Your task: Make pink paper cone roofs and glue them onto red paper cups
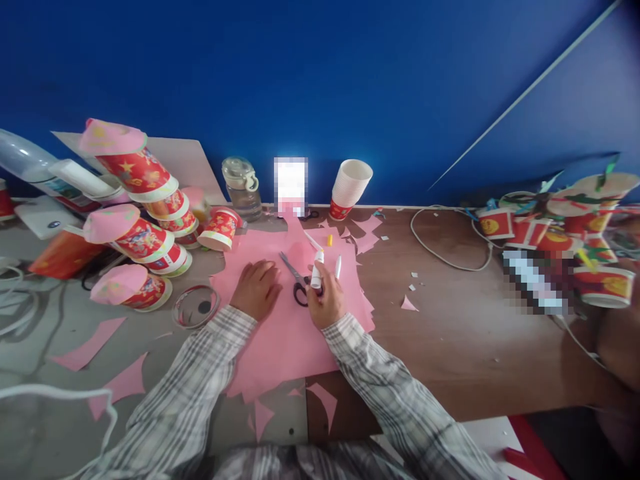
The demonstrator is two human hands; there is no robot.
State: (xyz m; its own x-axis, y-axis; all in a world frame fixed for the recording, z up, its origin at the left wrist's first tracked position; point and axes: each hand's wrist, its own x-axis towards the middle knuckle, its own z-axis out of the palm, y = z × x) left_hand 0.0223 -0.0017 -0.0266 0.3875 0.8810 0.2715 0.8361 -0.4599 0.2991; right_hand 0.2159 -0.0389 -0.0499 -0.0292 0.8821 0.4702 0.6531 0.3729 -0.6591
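Observation:
On the stacked pink paper sheets my left hand lies flat, palm down, with its fingers stretched out. My right hand is closed around a small white tube, held with its top pointing away from me. Between my hands lies a pair of dark-handled scissors, blades pointing away and to the left; my right hand partly covers the handles. Beside my right fingers is a white pen-like stick. A yellow cap and a thin white strip lie just beyond the tube.
Decorated red paper cups with pink tops stand at left. A water bottle and stacked white cups are against the blue wall. More red cups, a cable and a person's arm are at right. Pink scraps lie around.

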